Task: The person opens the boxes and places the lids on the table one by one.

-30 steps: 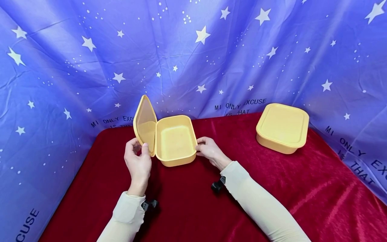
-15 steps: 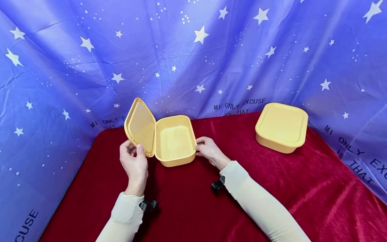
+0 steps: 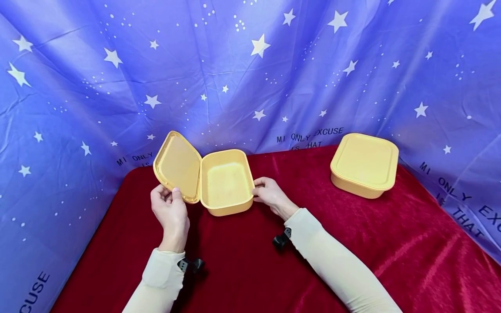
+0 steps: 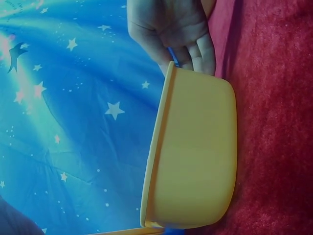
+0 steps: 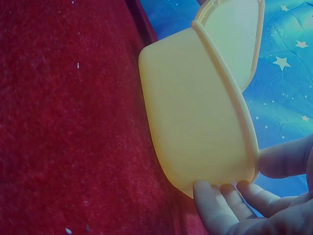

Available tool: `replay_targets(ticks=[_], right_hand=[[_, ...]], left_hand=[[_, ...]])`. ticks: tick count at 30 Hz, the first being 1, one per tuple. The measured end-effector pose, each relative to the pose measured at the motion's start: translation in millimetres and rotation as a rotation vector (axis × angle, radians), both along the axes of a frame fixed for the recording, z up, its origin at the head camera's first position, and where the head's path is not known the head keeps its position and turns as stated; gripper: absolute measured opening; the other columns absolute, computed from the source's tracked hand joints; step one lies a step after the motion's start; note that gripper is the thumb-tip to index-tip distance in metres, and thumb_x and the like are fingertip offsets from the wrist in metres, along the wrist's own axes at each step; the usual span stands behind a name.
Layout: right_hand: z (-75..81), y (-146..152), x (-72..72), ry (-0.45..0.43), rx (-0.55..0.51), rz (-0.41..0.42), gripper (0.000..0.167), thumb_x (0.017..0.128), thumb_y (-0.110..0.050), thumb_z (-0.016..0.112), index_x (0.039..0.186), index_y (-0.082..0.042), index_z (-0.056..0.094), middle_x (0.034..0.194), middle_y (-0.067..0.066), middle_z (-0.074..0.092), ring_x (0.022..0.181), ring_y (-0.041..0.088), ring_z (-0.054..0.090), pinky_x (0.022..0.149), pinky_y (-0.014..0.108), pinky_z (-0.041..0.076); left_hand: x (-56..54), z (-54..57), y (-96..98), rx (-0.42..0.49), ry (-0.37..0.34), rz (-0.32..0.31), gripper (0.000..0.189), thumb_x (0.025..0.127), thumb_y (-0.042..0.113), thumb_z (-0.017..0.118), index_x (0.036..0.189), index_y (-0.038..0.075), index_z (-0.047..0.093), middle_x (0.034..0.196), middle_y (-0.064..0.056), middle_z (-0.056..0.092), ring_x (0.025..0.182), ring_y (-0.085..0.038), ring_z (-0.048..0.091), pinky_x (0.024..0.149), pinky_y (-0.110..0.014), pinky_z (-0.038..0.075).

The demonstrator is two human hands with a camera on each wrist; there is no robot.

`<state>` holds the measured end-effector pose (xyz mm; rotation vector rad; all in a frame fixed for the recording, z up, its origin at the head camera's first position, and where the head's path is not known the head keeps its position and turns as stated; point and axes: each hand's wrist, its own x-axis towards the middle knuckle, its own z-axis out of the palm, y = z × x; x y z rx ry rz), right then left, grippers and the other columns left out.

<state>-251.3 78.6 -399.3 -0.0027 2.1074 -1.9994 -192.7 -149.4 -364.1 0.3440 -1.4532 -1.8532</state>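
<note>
A yellow plastic lunch box (image 3: 232, 210) stands on the cloth with its lid (image 3: 179, 164) swung up and leaning out to the left, joined along the left rim. Nothing lies inside the box. My left hand (image 3: 171, 217) pinches the lid's near edge between thumb and fingers. At the box's right side, my right hand (image 3: 274, 198) grips the wall. The right wrist view shows its thumb (image 5: 286, 159) at the rim and its fingers against the outside of the box wall (image 5: 195, 107). In the left wrist view the box (image 4: 195, 147) appears side-on.
A second yellow lunch box (image 3: 365, 163), lid on, stands toward the back right. Dark red velvet cloth (image 3: 242, 269) covers the table. Blue curtains (image 3: 235, 56) with white stars hang behind and at both sides, close to the table's back edge.
The lid has tipped further left and down, away from the box, with my left hand moving left along with it. My right hand and both boxes have stayed in place.
</note>
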Motion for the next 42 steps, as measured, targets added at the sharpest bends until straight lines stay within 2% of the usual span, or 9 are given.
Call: replay_targets(ticks=[8, 16, 29, 37, 42], right_hand=[[1.0, -1, 0.2, -0.004, 0.005, -0.002, 0.036, 0.085, 0.005, 0.053, 0.121, 0.011, 0.049, 0.114, 0.025, 0.054, 0.087, 0.021, 0.062, 0.084, 0.038, 0.053], [-0.7, 0, -0.2, -0.003, 0.002, 0.002, 0.037, 0.085, 0.005, 0.053, 0.122, 0.012, 0.048, 0.116, 0.027, 0.053, 0.089, 0.023, 0.062, 0.085, 0.039, 0.052], [-0.8, 0, -0.4, 0.005, -0.011, -0.005, 0.036, 0.086, 0.006, 0.052, 0.121, 0.013, 0.048, 0.112, 0.026, 0.053, 0.086, 0.021, 0.061, 0.083, 0.038, 0.053], [-1.5, 0, -1.0, -0.002, -0.014, -0.001, 0.036, 0.086, 0.006, 0.051, 0.121, 0.013, 0.048, 0.114, 0.026, 0.053, 0.088, 0.022, 0.061, 0.083, 0.036, 0.053], [-1.2, 0, -1.2, 0.000, -0.018, 0.005, 0.036, 0.086, 0.006, 0.051, 0.121, 0.013, 0.047, 0.114, 0.027, 0.052, 0.091, 0.024, 0.061, 0.085, 0.039, 0.052]], left_hand=[[-1.1, 0.6, -2.3, 0.072, 0.002, -0.006, 0.023, 0.087, -0.015, 0.047, 0.106, -0.001, 0.047, 0.095, -0.008, 0.047, 0.080, -0.017, 0.051, 0.067, -0.022, 0.046], [0.0, 2.2, -5.3, 0.171, -0.009, -0.062, 0.022, 0.091, -0.011, 0.047, 0.102, 0.008, 0.044, 0.096, -0.008, 0.045, 0.081, -0.019, 0.052, 0.061, -0.026, 0.050], [1.4, 5.7, -10.2, 0.268, -0.042, -0.100, 0.021, 0.094, -0.007, 0.045, 0.105, 0.010, 0.041, 0.102, -0.008, 0.044, 0.087, -0.021, 0.053, 0.066, -0.031, 0.053], [-0.4, 6.1, -15.4, 0.306, -0.092, -0.096, 0.018, 0.096, -0.003, 0.046, 0.102, 0.012, 0.040, 0.096, -0.007, 0.043, 0.077, -0.017, 0.055, 0.059, -0.028, 0.052], [-1.7, 5.4, -18.0, 0.330, -0.096, -0.096, 0.017, 0.096, -0.004, 0.045, 0.102, 0.011, 0.040, 0.093, -0.006, 0.043, 0.075, -0.016, 0.056, 0.057, -0.027, 0.052]])
